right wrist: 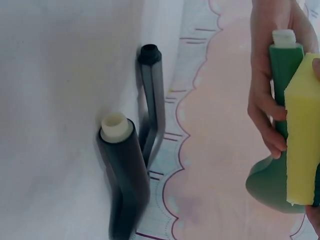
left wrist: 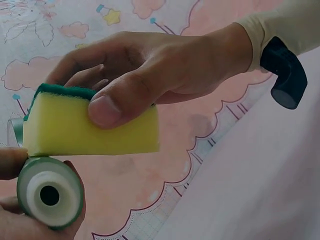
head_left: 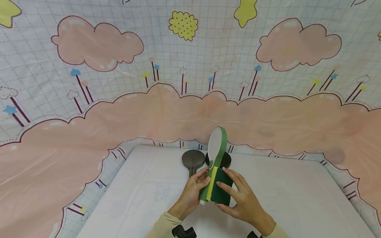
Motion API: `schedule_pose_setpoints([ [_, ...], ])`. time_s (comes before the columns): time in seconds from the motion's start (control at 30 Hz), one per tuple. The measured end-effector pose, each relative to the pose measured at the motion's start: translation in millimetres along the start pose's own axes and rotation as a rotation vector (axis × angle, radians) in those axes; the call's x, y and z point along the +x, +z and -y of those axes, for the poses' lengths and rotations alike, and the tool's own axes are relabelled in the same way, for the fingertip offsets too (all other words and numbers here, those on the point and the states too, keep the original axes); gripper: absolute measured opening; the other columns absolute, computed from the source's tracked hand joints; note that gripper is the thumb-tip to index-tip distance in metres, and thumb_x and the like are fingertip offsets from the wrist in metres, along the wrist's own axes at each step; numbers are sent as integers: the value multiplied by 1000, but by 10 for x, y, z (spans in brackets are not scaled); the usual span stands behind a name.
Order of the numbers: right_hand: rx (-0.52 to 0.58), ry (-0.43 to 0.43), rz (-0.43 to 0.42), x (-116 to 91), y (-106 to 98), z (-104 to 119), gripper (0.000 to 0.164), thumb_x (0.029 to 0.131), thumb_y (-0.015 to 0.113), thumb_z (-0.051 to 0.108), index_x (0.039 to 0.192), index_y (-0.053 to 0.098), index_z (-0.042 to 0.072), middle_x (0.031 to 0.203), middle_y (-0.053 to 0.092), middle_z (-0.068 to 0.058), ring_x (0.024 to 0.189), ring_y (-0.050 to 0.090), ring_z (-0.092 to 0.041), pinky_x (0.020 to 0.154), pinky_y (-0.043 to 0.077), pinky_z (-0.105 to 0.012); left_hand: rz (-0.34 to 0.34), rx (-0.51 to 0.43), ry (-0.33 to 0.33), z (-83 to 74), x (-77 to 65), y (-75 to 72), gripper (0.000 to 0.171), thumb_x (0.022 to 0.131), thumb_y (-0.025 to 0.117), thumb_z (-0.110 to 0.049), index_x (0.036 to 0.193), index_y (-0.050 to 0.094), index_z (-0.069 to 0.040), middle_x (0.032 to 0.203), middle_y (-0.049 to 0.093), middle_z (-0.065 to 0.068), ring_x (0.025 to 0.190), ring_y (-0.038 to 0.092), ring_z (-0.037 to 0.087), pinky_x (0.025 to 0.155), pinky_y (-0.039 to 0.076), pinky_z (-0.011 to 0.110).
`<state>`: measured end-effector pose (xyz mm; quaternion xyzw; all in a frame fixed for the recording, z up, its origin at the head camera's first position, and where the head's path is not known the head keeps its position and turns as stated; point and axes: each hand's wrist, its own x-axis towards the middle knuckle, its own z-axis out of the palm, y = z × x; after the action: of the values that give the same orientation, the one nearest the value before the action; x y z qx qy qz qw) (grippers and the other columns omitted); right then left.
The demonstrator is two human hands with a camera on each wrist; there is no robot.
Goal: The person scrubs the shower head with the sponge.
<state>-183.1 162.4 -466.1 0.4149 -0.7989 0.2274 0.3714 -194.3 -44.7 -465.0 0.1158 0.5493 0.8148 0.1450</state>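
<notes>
A green shower head [head_left: 223, 148] with a pale round face stands tilted above the table. My left hand [head_left: 191, 190] grips its handle; the handle's hollow white end [left wrist: 50, 195] faces the left wrist view. Against that handle lies a sponge [head_left: 224, 188], yellow with a dark green scouring side. My right hand [head_left: 245, 200] holds the sponge, thumb on one edge and fingers over the green side. In the right wrist view, the yellow sponge [right wrist: 302, 135] covers part of the green shower head [right wrist: 267, 187], and my left hand's fingers wrap its handle.
Two dark shower heads lie behind my hands: a grey one [head_left: 193, 159] on the left and a black one [head_left: 227, 160] partly hidden by the green one. They rest on a white table [head_left: 143, 185]. A cloud-patterned cloth [head_left: 119, 132] hangs beyond the table's back edge.
</notes>
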Motion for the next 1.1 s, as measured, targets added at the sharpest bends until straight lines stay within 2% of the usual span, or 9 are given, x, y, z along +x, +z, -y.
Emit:
schedule_pose_setpoints([
  [0.17,2,27,-15,42,-32,-46,56,85,67,58,126,65,19,144,50,-20,129,47,-31,117,19,-15,-12,-29,-12,1,-3,10,61,101,53,-16,154,25,-2,156,34,22,123,56,14,96,50,22],
  [0.33,35,57,-52,67,-13,-84,56,86,67,57,126,66,17,143,50,-22,129,48,-31,117,21,-15,-22,-32,-17,9,10,8,62,101,53,-17,154,25,-2,157,31,22,132,49,19,101,46,22],
  [0.53,49,73,-36,3,35,-27,56,86,68,55,127,64,18,145,48,-20,131,46,-30,117,21,-14,-49,-29,-12,8,16,17,62,101,54,-19,154,26,-4,158,31,22,136,45,23,106,44,27],
  [0.8,79,16,-68,-91,137,124,56,88,65,55,126,65,14,141,50,-25,132,46,-30,118,22,-18,-117,-66,5,8,19,10,62,99,58,-21,154,31,-9,151,41,19,122,54,16,104,44,30],
  [1.0,60,2,-74,-122,172,134,55,88,64,56,123,66,14,140,52,-24,130,47,-31,119,22,-18,-142,-86,8,12,33,-6,60,97,59,-14,151,35,-6,137,53,13,113,58,13,99,46,27],
  [1.1,52,-9,-67,-113,154,107,54,87,65,56,122,66,15,140,52,-23,128,48,-31,119,22,-19,-118,-100,7,17,43,-19,59,96,59,-10,150,35,-2,131,54,7,110,59,12,95,48,25],
])
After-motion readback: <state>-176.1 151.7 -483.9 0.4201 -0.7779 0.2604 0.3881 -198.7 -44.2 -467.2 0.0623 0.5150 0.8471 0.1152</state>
